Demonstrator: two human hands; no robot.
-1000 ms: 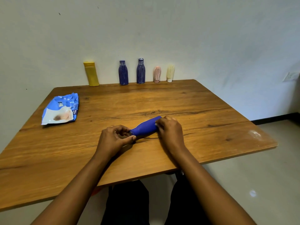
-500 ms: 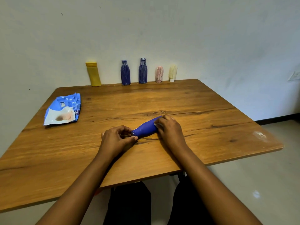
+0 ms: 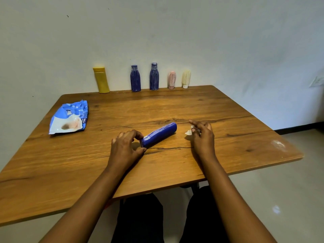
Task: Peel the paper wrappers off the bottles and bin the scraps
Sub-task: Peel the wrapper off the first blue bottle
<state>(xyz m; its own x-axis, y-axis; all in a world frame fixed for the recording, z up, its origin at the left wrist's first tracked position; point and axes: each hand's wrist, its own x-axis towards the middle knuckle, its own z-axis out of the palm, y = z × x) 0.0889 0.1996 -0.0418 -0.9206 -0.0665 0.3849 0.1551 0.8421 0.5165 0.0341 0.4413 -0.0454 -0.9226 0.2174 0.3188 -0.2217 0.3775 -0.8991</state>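
Note:
A blue bottle [image 3: 160, 134] lies on its side in the middle of the wooden table [image 3: 175, 165]. My left hand [image 3: 126, 149] pinches its neck end with thumb and fingers. To the right of the bottle, my right hand [image 3: 202, 137] pinches a small white paper scrap [image 3: 189, 132] just above the tabletop, apart from the bottle.
Along the wall at the table's far edge stand a yellow bottle [image 3: 101, 80], two blue striped bottles [image 3: 135, 78] [image 3: 154, 76], a pink one [image 3: 172, 79] and a cream one [image 3: 186, 78]. A blue and white pouch [image 3: 70, 117] lies at the left. No bin is in view.
My right hand left the bottle's base and moved right, now holding a white paper scrap. The left hand stays at the bottle's neck.

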